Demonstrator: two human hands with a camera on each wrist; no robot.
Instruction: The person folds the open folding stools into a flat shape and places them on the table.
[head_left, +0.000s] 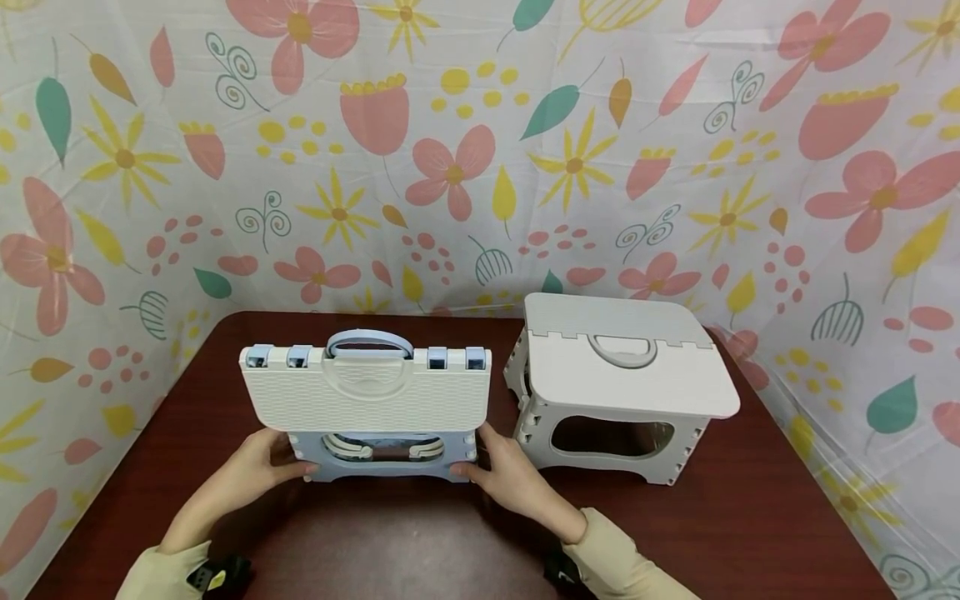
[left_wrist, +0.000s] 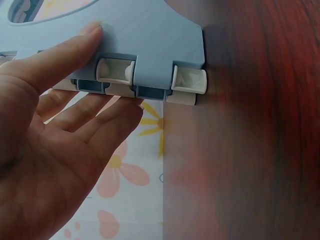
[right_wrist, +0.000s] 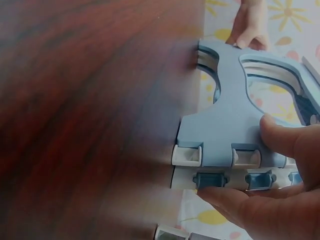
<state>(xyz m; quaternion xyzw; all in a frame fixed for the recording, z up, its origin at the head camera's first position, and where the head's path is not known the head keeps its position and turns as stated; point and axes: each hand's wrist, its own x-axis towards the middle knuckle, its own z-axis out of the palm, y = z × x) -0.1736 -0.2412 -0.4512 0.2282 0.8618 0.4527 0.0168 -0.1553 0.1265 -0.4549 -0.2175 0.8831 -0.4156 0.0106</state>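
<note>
A partly folded white and pale-blue folding step stool (head_left: 300, 400) stands upright on the table in the head view. Its white textured top faces forward, with a blue handle loop (head_left: 369, 337) on the upper edge. My left hand (head_left: 253, 468) grips the stool's left end, thumb on the blue leg panel (left_wrist: 165, 50) and fingers behind the hinged edge. At the opposite end, my right hand (head_left: 519, 477) holds it the same way. In the right wrist view, the thumb presses the blue panel (right_wrist: 215, 130) and fingers lie under the white hinge strip.
To the right stands an unfolded white-and-grey folding stool (head_left: 675, 379), close to my right hand. Both stools are on a dark red-brown table (head_left: 765, 525). A flower-patterned curtain (head_left: 465, 208) hangs behind and along the sides.
</note>
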